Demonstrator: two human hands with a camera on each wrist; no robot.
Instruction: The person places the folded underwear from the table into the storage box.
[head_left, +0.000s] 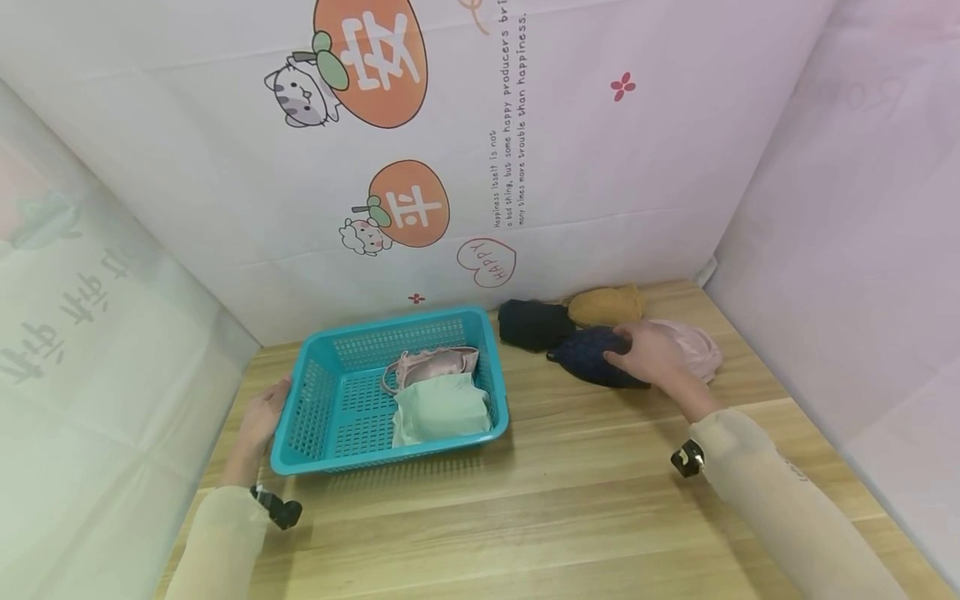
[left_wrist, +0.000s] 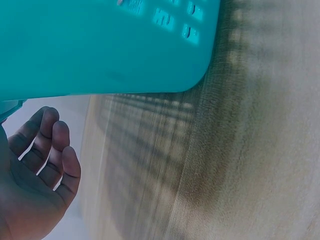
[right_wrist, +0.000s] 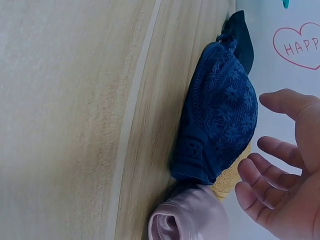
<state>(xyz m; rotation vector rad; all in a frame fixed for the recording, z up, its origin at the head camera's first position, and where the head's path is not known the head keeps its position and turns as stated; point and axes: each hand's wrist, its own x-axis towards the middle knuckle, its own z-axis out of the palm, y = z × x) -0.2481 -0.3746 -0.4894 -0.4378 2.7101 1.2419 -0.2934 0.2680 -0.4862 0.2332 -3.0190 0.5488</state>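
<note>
A navy lace bra [right_wrist: 220, 115], folded with its cup up, lies on the table at the right. My right hand [head_left: 651, 352] is over it, thumb and fingers spread apart; the right wrist view shows this hand [right_wrist: 285, 165] close beside the cup with nothing gripped. My left hand [head_left: 262, 412] is at the left side of a turquoise plastic basket [head_left: 300, 462]. In the left wrist view its fingers [left_wrist: 60, 135] are loosely bent below the rim, and the thumb is mostly hidden. Inside the basket are a mint-green folded bra [head_left: 442, 410] and a dusty pink bra [head_left: 438, 365].
Around the navy bra lie a black bra [head_left: 534, 323], a mustard-yellow bra [head_left: 606, 306] and a pale pink bra [head_left: 697, 348]. Printed white cloth [head_left: 570, 167] rises behind the wooden table [head_left: 525, 517] and along both sides.
</note>
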